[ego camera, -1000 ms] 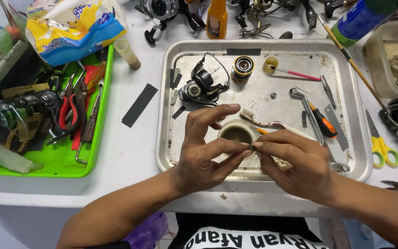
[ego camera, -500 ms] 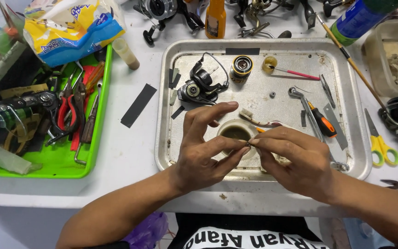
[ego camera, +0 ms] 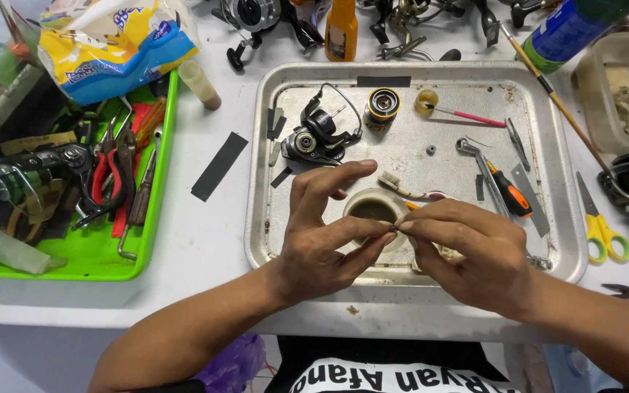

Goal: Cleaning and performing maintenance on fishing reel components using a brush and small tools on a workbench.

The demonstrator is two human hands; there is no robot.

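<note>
Both hands work over the metal tray [ego camera: 547,167]. My left hand [ego camera: 325,240] and my right hand [ego camera: 467,251] meet fingertip to fingertip and pinch one tiny dark part [ego camera: 392,230] between them. The left thumb and forefinger are closed on it, with the remaining left fingers spread and raised. The right fingers are curled inward, closed on the same part. The part is too small to identify.

Position: the part sits at the tips of both hands, directly above the near rim of a small round cup [ego camera: 373,211] holding dark liquid. Just beyond my left fingertips lies a black fishing reel body [ego camera: 314,135], with a small brush [ego camera: 402,188] beyond the cup. An orange-handled screwdriver [ego camera: 507,189] lies past my right knuckles. A green tray of pliers and tools [ego camera: 132,266] stands well off to my left.

Risks, as I judge them:
- The grip rests on fingertips alone. If they are oily, the part could slip and fall into the dark liquid, where it would be hard to see.
- A part flicked sideways could be lost among the clutter on the tray.
- My left palm is close to the cup, and a careless shift could tip it.
</note>
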